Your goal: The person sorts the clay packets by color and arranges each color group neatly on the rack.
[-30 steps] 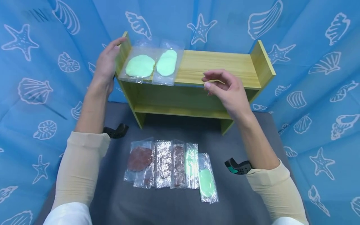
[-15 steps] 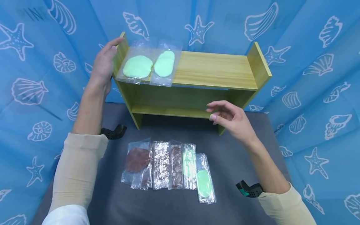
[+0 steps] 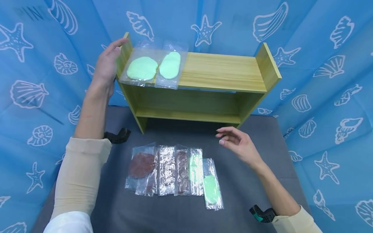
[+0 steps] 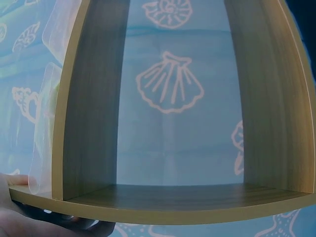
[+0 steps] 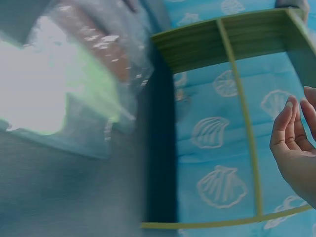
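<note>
A: Which hand is nearer the green packet at the right end of the tabletop row?

B: Right hand, clearly. Packet lies flat on the dark cloth, leftward of that hand and closer to the person's body. Left hand well apart, up at the wooden shelf.

A: Long axis?

B: Roughly fore-and-aft, far end leaning slightly left. Silvery strip, mid-row, runs straighter.

A: Hands?

B: Right: fingers loosely bent, thumb apart, nothing held. Left: grips the shelf's left side panel, board between thumb and fingers.

A: Up top?

B: Two pale green packets, side by side next to that panel, lower edges overhanging the front. Judgement: any right-hand reach for the tabletop packet turns on going leftward and back toward the body.
</note>
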Available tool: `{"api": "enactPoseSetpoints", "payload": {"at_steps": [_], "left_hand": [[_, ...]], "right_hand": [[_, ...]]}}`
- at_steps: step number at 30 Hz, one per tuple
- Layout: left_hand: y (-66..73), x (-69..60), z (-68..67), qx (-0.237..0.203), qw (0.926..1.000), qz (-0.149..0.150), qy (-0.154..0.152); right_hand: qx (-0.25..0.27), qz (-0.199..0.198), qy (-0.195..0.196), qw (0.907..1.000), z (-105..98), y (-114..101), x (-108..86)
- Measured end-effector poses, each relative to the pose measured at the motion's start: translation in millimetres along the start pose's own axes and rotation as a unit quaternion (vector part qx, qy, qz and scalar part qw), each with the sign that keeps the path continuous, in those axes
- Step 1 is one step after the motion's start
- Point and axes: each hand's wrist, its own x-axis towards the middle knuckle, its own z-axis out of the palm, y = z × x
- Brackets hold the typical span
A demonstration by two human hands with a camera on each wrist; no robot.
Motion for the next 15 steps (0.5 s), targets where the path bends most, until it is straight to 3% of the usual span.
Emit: {"api": "enactPoseSetpoints", "payload": {"at_steps": [9,15], "left_hand": [[0.7,-0.3,-0.7,0.007,1.0000,0.006,-0.001],[0.8,-0.3,0.0,0.003,1.0000,0.004,-0.002]], "right_hand": [[-0.003,0.036,0.026,0.9990,5,38,-28.7],[0.007,0.054,0.019,0.9983,9,63,-47.6]]}}
